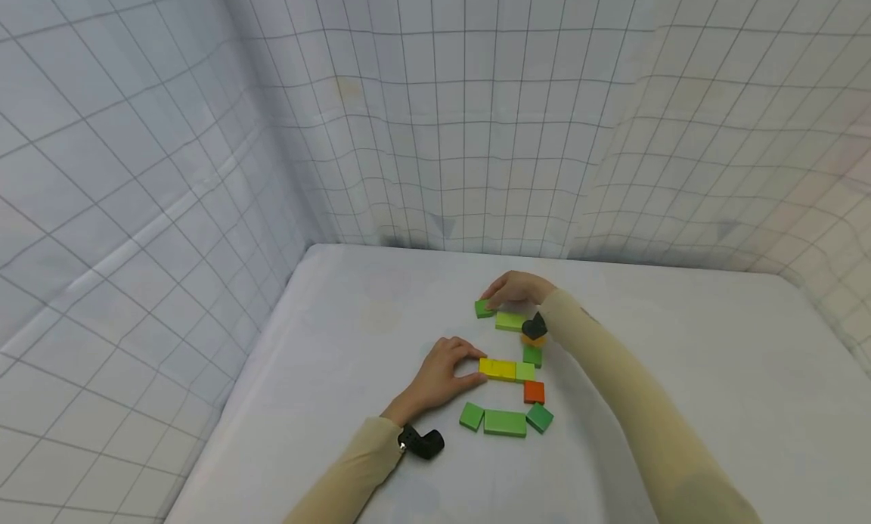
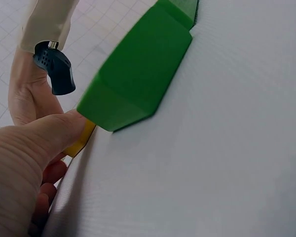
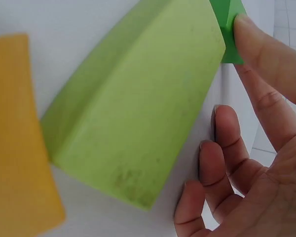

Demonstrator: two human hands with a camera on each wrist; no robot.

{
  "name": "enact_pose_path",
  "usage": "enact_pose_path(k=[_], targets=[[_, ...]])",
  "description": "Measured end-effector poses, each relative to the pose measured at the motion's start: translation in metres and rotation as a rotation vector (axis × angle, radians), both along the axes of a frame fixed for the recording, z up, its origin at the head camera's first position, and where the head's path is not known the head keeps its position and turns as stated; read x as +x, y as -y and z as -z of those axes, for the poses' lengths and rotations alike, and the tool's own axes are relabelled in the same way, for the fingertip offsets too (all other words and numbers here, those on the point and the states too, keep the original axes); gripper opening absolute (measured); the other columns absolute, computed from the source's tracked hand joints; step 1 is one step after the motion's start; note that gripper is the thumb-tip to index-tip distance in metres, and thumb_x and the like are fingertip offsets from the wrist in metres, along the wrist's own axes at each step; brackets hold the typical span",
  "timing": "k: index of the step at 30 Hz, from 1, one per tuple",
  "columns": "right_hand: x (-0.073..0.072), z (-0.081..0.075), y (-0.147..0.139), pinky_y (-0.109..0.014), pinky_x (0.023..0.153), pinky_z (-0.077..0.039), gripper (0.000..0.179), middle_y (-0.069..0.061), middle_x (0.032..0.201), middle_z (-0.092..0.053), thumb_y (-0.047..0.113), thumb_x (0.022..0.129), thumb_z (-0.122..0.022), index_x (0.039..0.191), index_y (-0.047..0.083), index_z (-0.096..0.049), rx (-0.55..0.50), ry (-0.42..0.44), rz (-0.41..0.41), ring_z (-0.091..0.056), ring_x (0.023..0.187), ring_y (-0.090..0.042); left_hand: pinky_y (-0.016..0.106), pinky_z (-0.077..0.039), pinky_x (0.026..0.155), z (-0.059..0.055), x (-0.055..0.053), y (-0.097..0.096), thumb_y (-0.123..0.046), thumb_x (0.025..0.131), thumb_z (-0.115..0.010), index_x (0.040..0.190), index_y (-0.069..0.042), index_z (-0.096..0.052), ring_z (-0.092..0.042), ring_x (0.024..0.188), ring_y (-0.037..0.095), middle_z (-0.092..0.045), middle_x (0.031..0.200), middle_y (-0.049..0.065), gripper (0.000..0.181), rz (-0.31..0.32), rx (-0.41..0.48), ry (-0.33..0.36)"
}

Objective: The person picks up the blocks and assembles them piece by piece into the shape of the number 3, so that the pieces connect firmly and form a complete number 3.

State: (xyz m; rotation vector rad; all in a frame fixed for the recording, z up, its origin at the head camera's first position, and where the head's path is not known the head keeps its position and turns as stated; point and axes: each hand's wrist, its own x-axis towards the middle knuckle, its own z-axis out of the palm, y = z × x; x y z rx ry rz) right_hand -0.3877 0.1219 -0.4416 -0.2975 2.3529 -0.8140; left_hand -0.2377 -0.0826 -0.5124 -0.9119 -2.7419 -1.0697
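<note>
My right hand (image 1: 517,287) pinches a small green block (image 1: 484,309) between thumb and index finger at the far end of a block arrangement; its other fingers curl loosely in the right wrist view. Next to that block lies a longer light green block (image 1: 509,321), followed by an orange block (image 3: 19,138). Lower down, my left hand (image 1: 442,371) holds the left end of a yellow block row (image 1: 497,369) between thumb and index finger. That row meets a light green square block (image 1: 525,371) on its right. In the left wrist view, the thumb partly covers the yellow (image 2: 80,143).
A green block (image 1: 533,356) and a red-orange block (image 1: 534,392) continue the right side. Along the near side lie a long green block (image 1: 505,423) and two tilted green squares, left (image 1: 472,416) and right (image 1: 540,417). White gridded cloth (image 1: 476,131) hangs behind the white table (image 1: 340,320).
</note>
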Motion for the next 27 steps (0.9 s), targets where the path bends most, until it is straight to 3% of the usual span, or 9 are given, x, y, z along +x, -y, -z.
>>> enact_pose_path(k=[6, 27], targets=[[0.0008, 0.0029, -0.0004, -0.049, 0.106, -0.021, 0.032, -0.006, 0.126, -0.056, 0.03, 0.084, -0.073, 0.111, 0.013, -0.07, -0.017, 0.038, -0.006, -0.038, 0.129, -0.03, 0.032, -0.037, 0.084, 0.0026, -0.0017, 0.0002, -0.034, 0.087, -0.07, 0.116, -0.019, -0.066, -0.045, 0.094, 0.013, -0.056, 0.11, -0.004, 0.032, 0.0, -0.002, 0.002], [0.0043, 0.0067, -0.0052, -0.048, 0.105, -0.02, 0.025, 0.0, 0.109, -0.06, 0.033, 0.081, -0.076, 0.097, 0.015, -0.07, -0.05, 0.041, -0.075, -0.041, 0.118, -0.023, 0.033, -0.037, 0.084, 0.0019, -0.0019, -0.0004, -0.033, 0.086, -0.071, 0.115, -0.019, -0.067, -0.045, 0.094, 0.013, -0.056, 0.109, -0.004, 0.032, -0.005, 0.001, 0.014]])
